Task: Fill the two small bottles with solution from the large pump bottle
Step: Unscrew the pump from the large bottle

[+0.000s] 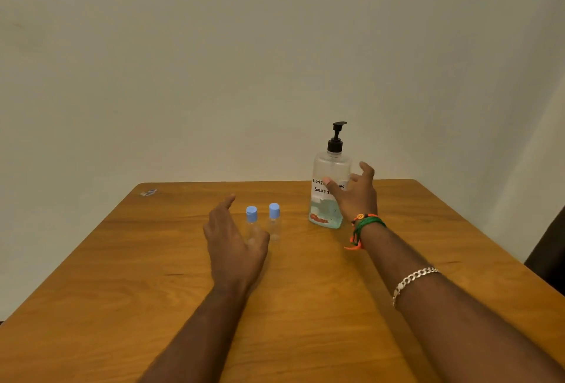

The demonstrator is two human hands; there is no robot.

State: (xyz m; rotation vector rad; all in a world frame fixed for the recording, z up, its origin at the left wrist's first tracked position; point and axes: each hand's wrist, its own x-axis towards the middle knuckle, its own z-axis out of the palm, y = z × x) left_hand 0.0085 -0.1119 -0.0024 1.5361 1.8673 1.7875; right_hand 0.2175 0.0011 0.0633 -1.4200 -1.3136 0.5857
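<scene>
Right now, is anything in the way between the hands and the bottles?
Nothing visible is. The left hand is open just beside the nearer small bottle, and the right hand is open right at the large pump bottle. Both small bottles have their blue caps on.

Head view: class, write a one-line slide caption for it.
Open right hand nears the pump bottle; open left hand nears two blue-capped small bottles.

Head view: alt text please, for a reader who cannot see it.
Two open hands reach over a wooden table: the right hand nears a large pump bottle, the left hand nears two small blue-capped bottles, both still capped.
</scene>
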